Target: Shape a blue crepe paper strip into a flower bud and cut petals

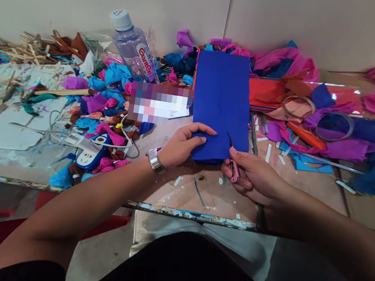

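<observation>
A sheet of deep blue paper (223, 94), seemingly with more layers under its near edge, lies upright in front of me on the table. My left hand (185, 145) rests on its lower left edge, index finger and thumb stretched out on top; the other fingers are mostly hidden. At the lower right corner, my right hand (253, 172) is closed around a small pink-handled cutting tool (235, 173). Its thin dark tip points up and left over the paper. Whether it is a knife or scissors I cannot tell. A metal watch (155, 159) sits on my left wrist.
To the left stand a clear bottle (134, 49) and a white-and-blue power strip (90, 156) with a cable, among crumpled coloured paper (104, 103). Wooden sticks (34, 49) are piled farther left. On the right lie tape rolls (334, 127), an orange-handled tool (305, 135) and paper scraps.
</observation>
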Available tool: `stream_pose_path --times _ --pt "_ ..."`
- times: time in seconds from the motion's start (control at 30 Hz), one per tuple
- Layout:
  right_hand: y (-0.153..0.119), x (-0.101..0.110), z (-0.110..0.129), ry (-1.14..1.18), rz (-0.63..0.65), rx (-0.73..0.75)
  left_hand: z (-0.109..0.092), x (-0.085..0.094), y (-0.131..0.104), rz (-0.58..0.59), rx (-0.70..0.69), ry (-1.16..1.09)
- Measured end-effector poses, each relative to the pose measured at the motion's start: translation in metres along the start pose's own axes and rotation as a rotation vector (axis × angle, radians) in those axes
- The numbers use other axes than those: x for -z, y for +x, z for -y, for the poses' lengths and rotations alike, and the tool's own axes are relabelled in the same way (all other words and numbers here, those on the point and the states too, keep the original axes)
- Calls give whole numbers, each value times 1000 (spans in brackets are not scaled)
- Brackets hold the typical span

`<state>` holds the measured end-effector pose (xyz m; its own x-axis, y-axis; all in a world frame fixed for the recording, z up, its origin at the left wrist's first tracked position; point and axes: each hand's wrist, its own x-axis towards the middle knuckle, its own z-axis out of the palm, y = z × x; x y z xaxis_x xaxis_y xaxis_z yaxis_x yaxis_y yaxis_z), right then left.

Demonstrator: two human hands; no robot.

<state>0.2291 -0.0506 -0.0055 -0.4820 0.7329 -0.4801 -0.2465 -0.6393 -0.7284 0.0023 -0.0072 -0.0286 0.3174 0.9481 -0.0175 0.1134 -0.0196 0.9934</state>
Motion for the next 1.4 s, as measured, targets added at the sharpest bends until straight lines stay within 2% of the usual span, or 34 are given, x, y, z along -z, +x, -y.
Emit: stream_pose_path --times 0.17,0.4,0.77,0.97,1.13,1.4 --pt "1 1 0 25 22 31 1 0 0 15 -12 8" --pt "1 1 2 17 -27 10 0 2 -1 67 -87 18" --pt "2 2 1 2 -37 18 0 -1 -5 87 -76 -33" --pt "2 1 1 -25 -32 25 0 -1 -4 67 -95 -39" --pt "2 2 0 -13 -37 15 3 -4 -2 42 -32 -137" --pt "0 0 2 -45 -17 23 7 -3 0 26 -60 -52"
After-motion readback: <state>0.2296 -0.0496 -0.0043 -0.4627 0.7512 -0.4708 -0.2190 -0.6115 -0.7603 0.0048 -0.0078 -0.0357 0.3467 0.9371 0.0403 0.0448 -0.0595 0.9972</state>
